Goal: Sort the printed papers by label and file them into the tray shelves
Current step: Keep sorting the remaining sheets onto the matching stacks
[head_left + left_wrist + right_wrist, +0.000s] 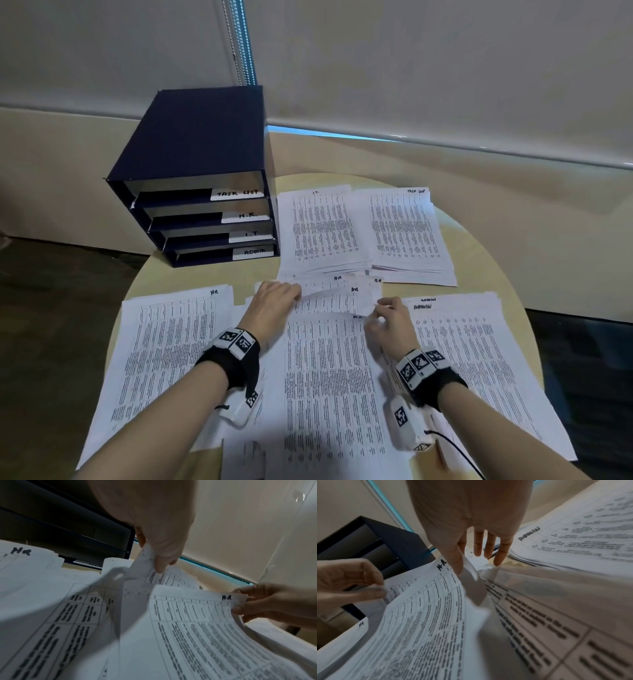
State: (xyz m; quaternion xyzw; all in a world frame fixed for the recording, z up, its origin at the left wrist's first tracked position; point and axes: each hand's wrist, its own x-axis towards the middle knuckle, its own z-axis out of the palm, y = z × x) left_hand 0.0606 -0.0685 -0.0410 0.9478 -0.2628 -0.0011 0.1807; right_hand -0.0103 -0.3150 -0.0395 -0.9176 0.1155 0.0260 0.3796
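Both hands, left hand and right hand, pinching HR sheets, tray shelves labelled ADMIN

printed text too blurred to read

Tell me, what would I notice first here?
Probably both hands in the middle of the round table: the left hand and right hand pinch the far corners of sheets marked HR. Next, the dark blue tray shelves at the back left, with handwritten labels.
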